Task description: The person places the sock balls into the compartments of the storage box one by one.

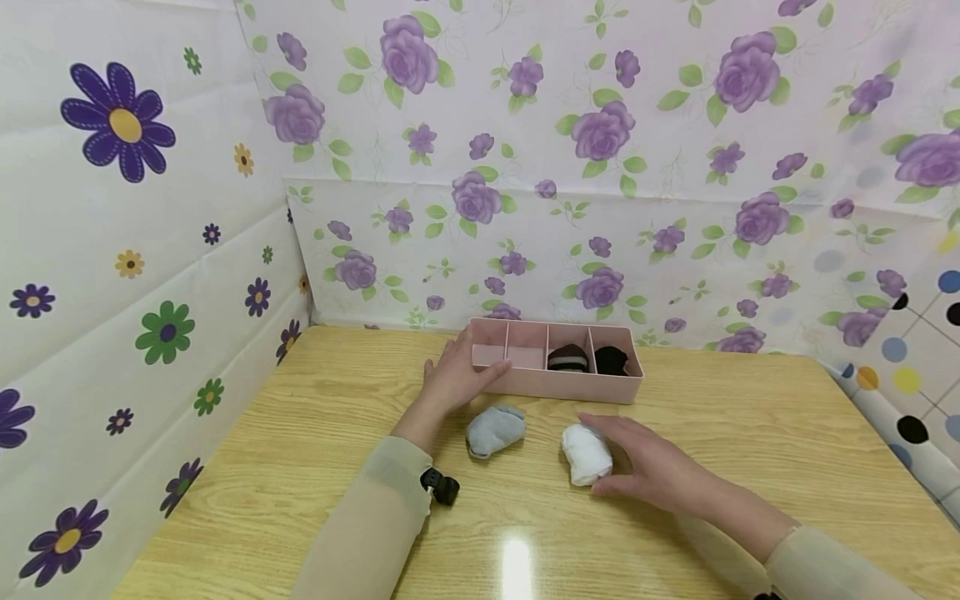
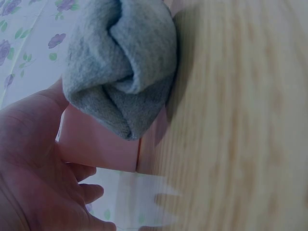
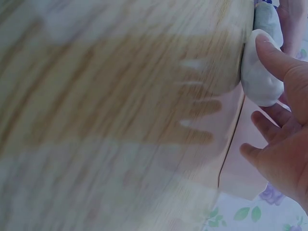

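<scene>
Flanking white bundle [image 1: 587, 457], right fingers [image 1: 611, 426] wide, left fingers [image 1: 456, 352] spread on pink box [image 1: 562, 386] (divided)

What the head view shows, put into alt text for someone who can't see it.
A person's right hand spans the right side of a white bundle on a wooden table, near a grey bundle. The left hand rests at the left end of a pink four-compartment box behind them; its two right compartments hold a striped bundle and a black bundle.

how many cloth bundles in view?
4: grey bundle and white bundle on the table; striped bundle and black bundle in the pink box, right half; more may be hidden.
</scene>
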The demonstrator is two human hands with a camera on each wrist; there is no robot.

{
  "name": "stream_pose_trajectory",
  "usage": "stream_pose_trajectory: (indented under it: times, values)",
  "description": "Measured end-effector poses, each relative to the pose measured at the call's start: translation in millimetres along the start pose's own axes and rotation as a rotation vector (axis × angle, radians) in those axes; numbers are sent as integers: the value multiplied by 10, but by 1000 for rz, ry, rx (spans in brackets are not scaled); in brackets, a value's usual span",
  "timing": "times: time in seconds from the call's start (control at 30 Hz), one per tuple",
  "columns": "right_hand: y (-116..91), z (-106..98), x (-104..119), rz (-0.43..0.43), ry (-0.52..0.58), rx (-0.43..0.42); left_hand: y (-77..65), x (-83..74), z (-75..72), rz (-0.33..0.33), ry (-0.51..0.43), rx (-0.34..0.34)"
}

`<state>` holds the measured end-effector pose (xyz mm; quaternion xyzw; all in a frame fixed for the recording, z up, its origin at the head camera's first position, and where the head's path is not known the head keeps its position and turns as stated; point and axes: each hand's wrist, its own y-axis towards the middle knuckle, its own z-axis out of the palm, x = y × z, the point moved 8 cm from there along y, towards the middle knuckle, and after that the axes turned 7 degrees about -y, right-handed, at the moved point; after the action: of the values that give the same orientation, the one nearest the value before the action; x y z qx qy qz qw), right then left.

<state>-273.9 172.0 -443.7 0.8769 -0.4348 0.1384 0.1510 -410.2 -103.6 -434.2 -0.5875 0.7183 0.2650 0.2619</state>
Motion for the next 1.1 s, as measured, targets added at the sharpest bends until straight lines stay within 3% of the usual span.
stream_pose_trajectory:
  times: [0.37,0.7,1.1]
  values:
    - [10,-43,22,13,-52,-20,57,55,53,-22,-11,16]
    - [23,-48,22,5,-17,-45,170,171,126,-14,-26,15]
    - [47,-101,43,-5,-27,-94,90,99,64,-5,-34,3]
